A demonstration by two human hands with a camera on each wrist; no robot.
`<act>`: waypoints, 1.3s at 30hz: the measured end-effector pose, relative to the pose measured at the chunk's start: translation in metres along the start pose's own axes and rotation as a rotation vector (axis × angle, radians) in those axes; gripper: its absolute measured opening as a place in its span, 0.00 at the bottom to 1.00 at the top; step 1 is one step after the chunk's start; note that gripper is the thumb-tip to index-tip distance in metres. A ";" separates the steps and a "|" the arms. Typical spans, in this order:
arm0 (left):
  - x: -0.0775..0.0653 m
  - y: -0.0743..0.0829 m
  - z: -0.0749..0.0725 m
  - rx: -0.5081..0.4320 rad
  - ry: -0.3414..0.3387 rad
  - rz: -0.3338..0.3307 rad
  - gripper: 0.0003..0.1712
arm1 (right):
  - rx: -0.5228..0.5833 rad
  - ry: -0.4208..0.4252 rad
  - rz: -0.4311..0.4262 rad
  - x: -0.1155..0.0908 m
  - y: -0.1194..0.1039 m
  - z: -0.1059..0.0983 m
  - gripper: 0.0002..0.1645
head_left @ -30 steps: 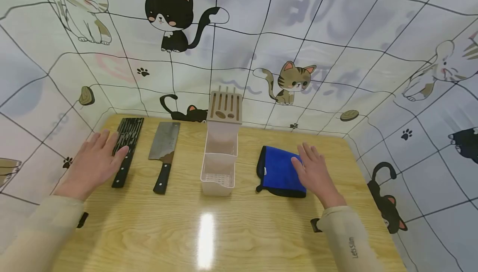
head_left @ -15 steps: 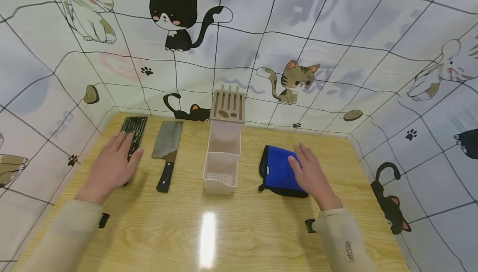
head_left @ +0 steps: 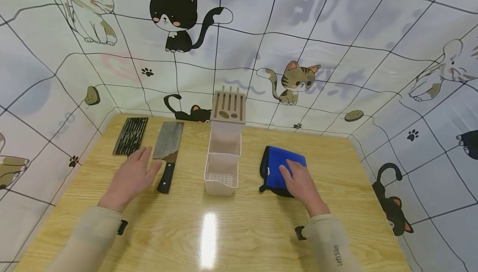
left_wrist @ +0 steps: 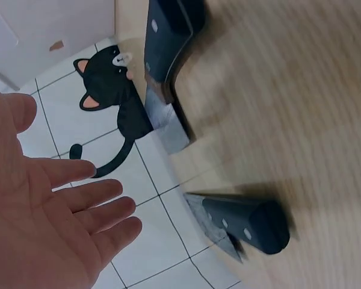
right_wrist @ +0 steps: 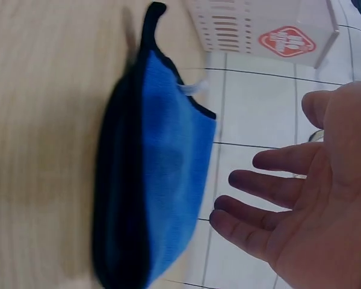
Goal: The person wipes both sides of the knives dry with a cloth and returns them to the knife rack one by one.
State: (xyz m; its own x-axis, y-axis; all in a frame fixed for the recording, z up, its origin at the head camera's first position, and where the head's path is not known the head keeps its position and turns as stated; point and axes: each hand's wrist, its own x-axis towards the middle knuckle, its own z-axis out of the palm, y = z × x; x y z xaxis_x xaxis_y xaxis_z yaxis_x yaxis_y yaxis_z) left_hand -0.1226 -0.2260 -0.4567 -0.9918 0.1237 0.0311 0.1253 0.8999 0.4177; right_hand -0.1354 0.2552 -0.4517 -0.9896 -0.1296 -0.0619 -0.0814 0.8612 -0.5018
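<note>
My left hand [head_left: 128, 178] hovers over the table with its fingers extended, covering the handle of a black-and-silver patterned knife [head_left: 131, 136]. A cleaver [head_left: 169, 139] with a grey blade, brown staining near the handle and a black handle lies to its right. In the left wrist view, a gap separates the fingers from both the cleaver's handle [left_wrist: 171, 36] and the patterned knife's handle [left_wrist: 246, 223]. My right hand [head_left: 301, 185] is above a folded blue cloth [head_left: 278, 168] with black edging. The right wrist view has its loosely extended fingers apart from the blue cloth [right_wrist: 174, 168].
Between the hands stands a pale knife and utensil holder [head_left: 221, 187] with a slotted brown top [head_left: 228, 106] and open front compartments. The wooden table [head_left: 254, 230] meets a cat-patterned, tile-print covering [head_left: 239, 35] at the back and sides.
The left hand has moved right and toward the table's front, uncovering the patterned knife's blade. The right hand has moved slightly left and forward toward me, with its fingers more bent.
</note>
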 end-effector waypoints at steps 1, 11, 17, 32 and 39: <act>-0.001 0.002 0.001 0.001 -0.007 -0.003 0.44 | -0.011 -0.015 0.009 0.000 0.000 0.002 0.36; -0.002 0.014 0.021 0.053 -0.072 -0.030 0.42 | -0.088 -0.053 0.070 -0.003 0.008 0.027 0.40; 0.001 0.015 0.036 0.077 -0.052 -0.008 0.35 | -0.171 -0.024 0.047 0.000 0.010 0.039 0.42; 0.005 0.022 0.055 0.150 -0.010 0.005 0.27 | -0.366 0.041 -0.023 0.002 0.008 0.056 0.46; 0.011 0.025 0.059 0.110 0.015 -0.052 0.23 | -0.434 0.023 -0.010 0.007 0.002 0.056 0.46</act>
State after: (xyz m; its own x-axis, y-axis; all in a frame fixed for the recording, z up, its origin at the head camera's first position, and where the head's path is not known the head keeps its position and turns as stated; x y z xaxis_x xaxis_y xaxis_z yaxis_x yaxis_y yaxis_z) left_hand -0.1293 -0.1774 -0.4995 -0.9972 0.0699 0.0256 0.0744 0.9456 0.3167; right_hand -0.1355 0.2285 -0.5019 -0.9905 -0.1325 -0.0369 -0.1287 0.9874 -0.0925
